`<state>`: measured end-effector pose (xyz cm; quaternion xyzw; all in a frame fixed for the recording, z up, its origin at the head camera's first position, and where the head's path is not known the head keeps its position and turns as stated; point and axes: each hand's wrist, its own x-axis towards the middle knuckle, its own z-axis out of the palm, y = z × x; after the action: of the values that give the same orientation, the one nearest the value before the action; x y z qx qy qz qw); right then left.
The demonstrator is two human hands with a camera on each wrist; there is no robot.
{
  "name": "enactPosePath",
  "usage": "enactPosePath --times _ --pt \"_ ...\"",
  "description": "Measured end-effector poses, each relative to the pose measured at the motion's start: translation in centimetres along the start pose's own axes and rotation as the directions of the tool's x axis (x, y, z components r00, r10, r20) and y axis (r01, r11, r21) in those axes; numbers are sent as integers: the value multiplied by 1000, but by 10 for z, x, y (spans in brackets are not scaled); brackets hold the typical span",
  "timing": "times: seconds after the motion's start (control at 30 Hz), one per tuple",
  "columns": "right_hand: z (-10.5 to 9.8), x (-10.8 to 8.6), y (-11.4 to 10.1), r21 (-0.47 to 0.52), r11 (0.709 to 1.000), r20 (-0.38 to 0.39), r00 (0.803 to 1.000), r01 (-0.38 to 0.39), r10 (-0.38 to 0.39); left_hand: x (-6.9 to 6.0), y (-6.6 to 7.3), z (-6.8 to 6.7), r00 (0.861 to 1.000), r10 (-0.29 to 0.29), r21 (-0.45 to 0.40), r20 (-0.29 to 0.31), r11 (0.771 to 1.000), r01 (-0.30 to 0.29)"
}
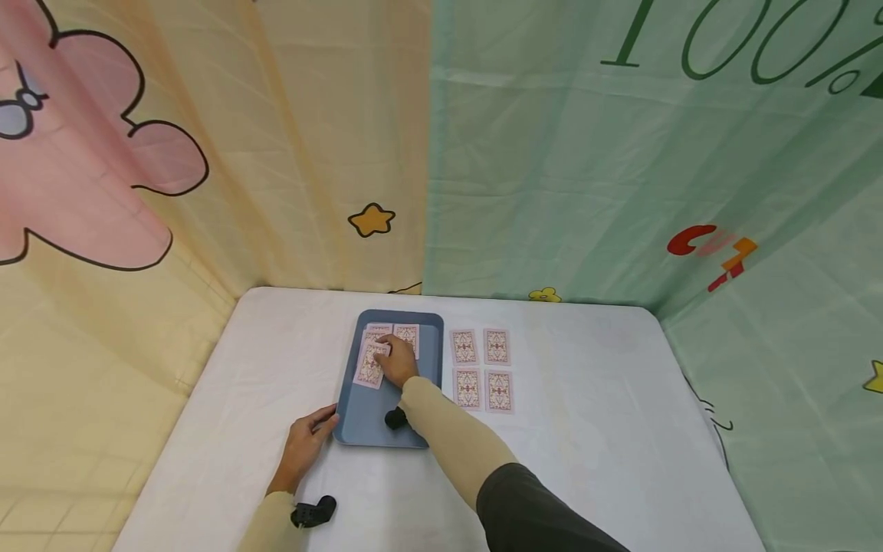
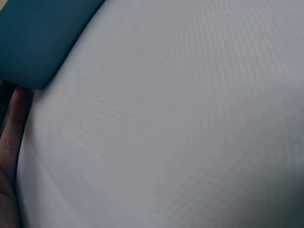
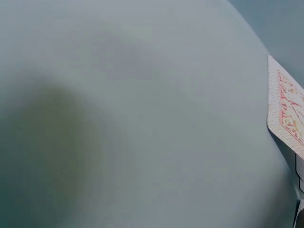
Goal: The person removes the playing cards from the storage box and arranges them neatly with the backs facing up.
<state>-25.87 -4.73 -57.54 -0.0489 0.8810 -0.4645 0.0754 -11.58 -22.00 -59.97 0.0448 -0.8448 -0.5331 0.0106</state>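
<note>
A blue-grey tray [image 1: 386, 429] lies on the table with several playing cards in it, patterned backs up. My right hand [image 1: 398, 362] reaches over the tray and pinches a playing card [image 1: 370, 369] by its right side. That card slants and partly covers another card [image 1: 379, 328] at the tray's upper left. Beside them lies a further card [image 1: 408, 334], partly behind the hand. In the right wrist view a card [image 3: 290, 107] shows at the right edge. My left hand [image 1: 303, 446] touches the tray's lower left edge with its fingers [image 2: 18, 114] mostly straight.
Right of the tray, several face-down cards [image 1: 498, 346] lie in two rows on the white tabletop [image 1: 586, 429]. A black wrist device [image 1: 313, 512] sits on the left wrist. Printed curtains [image 1: 538, 169] hang behind and beside the table.
</note>
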Motion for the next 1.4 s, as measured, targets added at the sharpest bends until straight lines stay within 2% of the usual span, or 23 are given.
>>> enactPosePath --times 0.1,0.33,0.43,0.73,1.0,1.23,1.4 --pt "-3 -3 0 18 1000 -11 1000 3 -3 0 -1 1 1000 19 -4 -1 1000 -19" --pt "-12 -7 2 48 998 -25 999 39 -38 2 3 -2 996 -74 17 42 997 73" --pt "-18 -9 3 65 995 -28 997 70 -68 2 5 -3 994 -95 24 51 995 94" --pt "-42 -18 4 108 985 8 991 135 -136 2 4 -5 995 -90 41 41 995 88" --pt "-60 -28 9 112 989 72 992 94 -102 2 5 -6 994 -98 37 57 995 96" --pt "-75 -38 17 160 986 87 995 37 -52 2 7 -6 993 -101 38 63 994 99" --pt "-84 -46 26 188 981 83 995 37 -53 1 6 -5 992 -107 36 65 994 105"
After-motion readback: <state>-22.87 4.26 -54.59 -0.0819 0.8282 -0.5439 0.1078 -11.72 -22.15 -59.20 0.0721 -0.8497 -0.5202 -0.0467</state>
